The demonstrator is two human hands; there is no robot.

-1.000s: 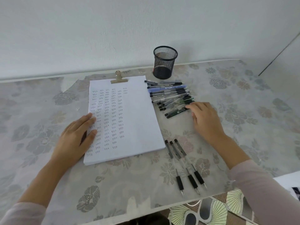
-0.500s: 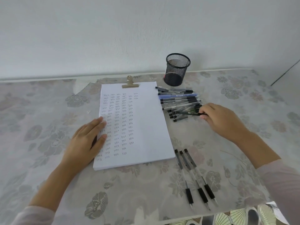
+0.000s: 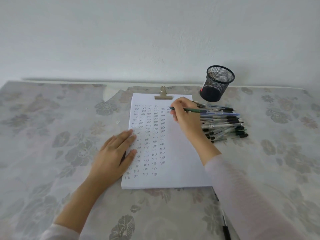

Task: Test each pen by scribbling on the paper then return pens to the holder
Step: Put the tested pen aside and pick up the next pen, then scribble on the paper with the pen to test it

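1. The right hand (image 3: 185,116) grips a green pen (image 3: 192,110), its fingers (image 3: 178,104) curled round the barrel. The tip sits over the paper (image 3: 181,161) near its upper right corner, at the head of a barely started column of marks. Whether it touches the paper, I cannot tell.
2. The pen's long axis runs almost level across the paper's right edge. Its tip points left and its back end reaches over the pile of pens (image 3: 225,125) just beside that edge.
3. The left hand (image 3: 114,153) lies flat with straight fingers on the paper's left edge, steadying it.
4. The holder (image 3: 218,84) stands just off the paper's upper right corner, much nearer the right hand. Returning the pen likely means a short carry that way, tipping the pen upright.
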